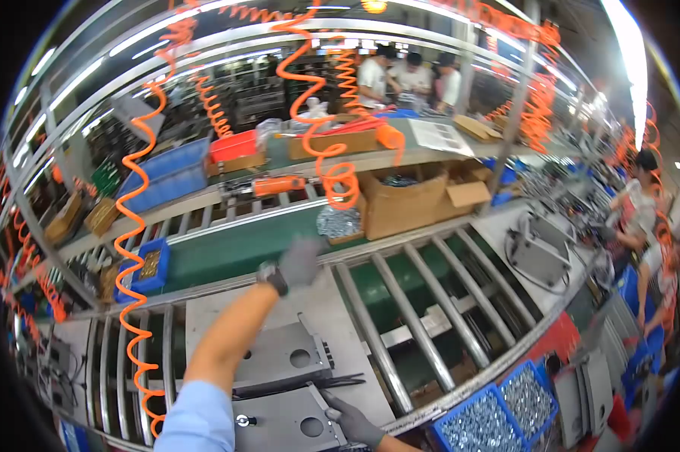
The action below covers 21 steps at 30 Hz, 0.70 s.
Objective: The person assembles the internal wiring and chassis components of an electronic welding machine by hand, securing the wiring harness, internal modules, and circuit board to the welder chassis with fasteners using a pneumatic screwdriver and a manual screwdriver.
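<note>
My left hand (pixel 302 264), in a grey glove, is stretched out over the far edge of the white board (pixel 355 331). It is smeared by motion, so its fingers cannot be made out. Just beyond it lies a heap of small silvery metal parts (pixel 338 224) in a low carton. Close to me, my gloved right hand (pixel 351 423) grips the right edge of a grey metal panel (pixel 280 423) with a round hole. A similar grey panel (pixel 283 350) lies behind it on the board, and black cables (pixel 302 384) run between the two.
Metal rollers (pixel 427 320) flank the board. Orange coiled hoses (pixel 133 264) hang down at left and centre. Blue bins of metal fasteners (pixel 476 423) stand at lower right. Beyond are a blue bin of brass-coloured parts (pixel 150 267), an orange power tool (pixel 278 185) and a cardboard box (pixel 404 207). People work farther off.
</note>
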Each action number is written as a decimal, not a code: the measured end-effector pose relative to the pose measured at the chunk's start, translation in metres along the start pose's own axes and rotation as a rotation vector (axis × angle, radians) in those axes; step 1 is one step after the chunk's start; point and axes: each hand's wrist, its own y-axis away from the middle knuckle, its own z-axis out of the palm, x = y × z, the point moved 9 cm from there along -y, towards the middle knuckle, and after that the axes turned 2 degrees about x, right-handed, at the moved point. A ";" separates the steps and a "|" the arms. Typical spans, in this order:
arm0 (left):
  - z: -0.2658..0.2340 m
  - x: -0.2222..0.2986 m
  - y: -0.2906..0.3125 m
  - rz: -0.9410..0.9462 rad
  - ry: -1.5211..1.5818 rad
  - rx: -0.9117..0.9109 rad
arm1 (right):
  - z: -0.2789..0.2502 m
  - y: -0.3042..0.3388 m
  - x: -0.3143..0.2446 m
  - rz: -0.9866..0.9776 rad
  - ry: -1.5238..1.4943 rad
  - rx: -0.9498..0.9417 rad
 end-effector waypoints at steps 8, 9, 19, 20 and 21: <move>0.078 0.349 0.134 0.915 0.544 -0.348 | -0.065 0.103 -0.039 -0.321 0.084 0.685; 0.079 0.352 0.129 0.755 0.659 -0.724 | -0.071 0.134 -0.064 -0.522 0.336 0.736; 0.062 0.292 0.118 0.620 0.434 -0.499 | -0.116 0.713 0.035 1.331 0.837 2.443; 0.063 0.279 0.119 0.568 0.412 -0.506 | -0.116 0.739 0.056 1.485 0.604 2.247; 0.064 0.267 0.122 0.555 0.404 -0.491 | -0.113 0.751 0.082 1.600 0.384 2.028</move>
